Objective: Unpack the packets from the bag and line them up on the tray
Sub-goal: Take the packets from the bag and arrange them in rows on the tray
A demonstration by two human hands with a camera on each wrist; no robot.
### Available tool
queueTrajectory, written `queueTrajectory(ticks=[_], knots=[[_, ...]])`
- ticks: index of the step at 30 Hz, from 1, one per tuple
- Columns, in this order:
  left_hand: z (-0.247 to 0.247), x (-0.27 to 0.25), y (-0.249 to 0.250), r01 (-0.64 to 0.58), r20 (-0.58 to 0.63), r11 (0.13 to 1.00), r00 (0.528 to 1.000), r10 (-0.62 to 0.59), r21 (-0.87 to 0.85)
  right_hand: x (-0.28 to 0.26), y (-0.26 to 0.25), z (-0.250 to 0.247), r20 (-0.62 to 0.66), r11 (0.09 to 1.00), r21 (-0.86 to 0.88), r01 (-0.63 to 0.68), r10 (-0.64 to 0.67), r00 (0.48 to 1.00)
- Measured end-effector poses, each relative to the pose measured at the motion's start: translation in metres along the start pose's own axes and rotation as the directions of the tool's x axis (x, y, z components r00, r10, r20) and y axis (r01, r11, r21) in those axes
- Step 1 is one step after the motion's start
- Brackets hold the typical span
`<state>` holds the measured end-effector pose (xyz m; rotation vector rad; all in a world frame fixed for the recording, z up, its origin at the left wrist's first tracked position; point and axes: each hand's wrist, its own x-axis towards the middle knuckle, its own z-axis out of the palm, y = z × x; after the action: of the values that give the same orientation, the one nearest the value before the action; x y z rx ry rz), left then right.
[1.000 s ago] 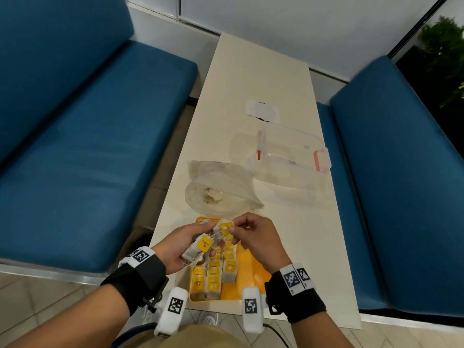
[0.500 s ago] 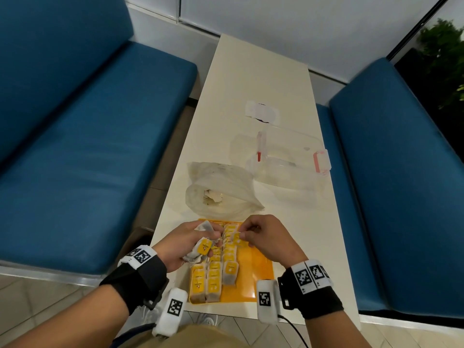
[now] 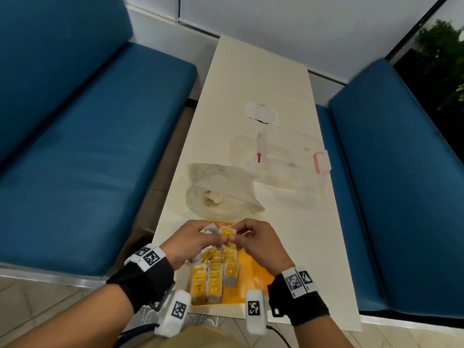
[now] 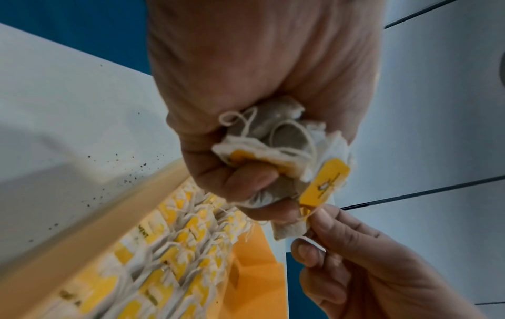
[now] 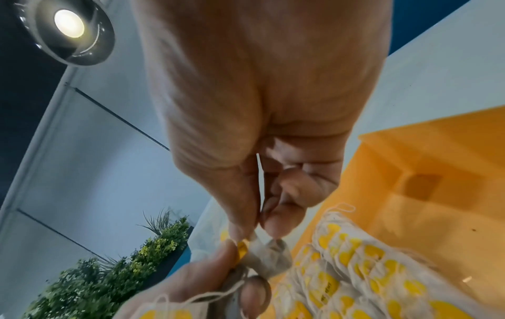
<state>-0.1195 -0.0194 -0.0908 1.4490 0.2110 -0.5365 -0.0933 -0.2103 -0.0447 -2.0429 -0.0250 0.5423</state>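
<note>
Left hand (image 3: 190,243) grips tea-bag bunch (image 4: 276,155) over orange tray (image 3: 253,270) | right hand (image 3: 261,243) pinches one tea bag (image 3: 227,233) off it | about three rows laid (image 3: 213,280) | plastic bag (image 3: 221,192) behind tray, some contents left

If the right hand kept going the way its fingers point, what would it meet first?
The right hand points toward the left hand, so it would likely press first into the packets bunched there; it already pinches one.
</note>
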Motion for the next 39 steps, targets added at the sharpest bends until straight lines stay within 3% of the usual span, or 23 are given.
queueTrajectory(ticks=[6, 11, 19, 26, 39], knots=[[-0.002, 0.0, -0.002, 0.061, 0.021, 0.996, 0.998, -0.06, -0.065, 0.002, 0.011, 0.003, -0.049, 0.997, 0.064, -0.05, 0.053, 0.997], [-0.004, 0.0, -0.005, 0.138, 0.001, 0.971, 0.99, -0.14, -0.194, -0.006, 0.029, -0.004, 0.019, 0.989, 0.105, -0.108, 0.106, 0.994], [-0.008, 0.001, -0.007, 0.199, 0.001, 0.947, 0.979, -0.206, -0.25, -0.021, 0.075, 0.001, 0.16, 0.967, -0.048, -0.249, 0.253, 0.954], [-0.005, 0.002, -0.005, 0.206, -0.017, 0.947, 0.976, -0.216, -0.246, -0.028, 0.082, 0.016, 0.24, 0.924, -0.175, -0.341, 0.376, 0.895], [-0.006, 0.003, -0.006, 0.231, -0.007, 0.944, 0.971, -0.24, -0.237, -0.025, 0.085, 0.034, 0.052, 0.923, -0.195, -0.332, 0.347, 0.936]])
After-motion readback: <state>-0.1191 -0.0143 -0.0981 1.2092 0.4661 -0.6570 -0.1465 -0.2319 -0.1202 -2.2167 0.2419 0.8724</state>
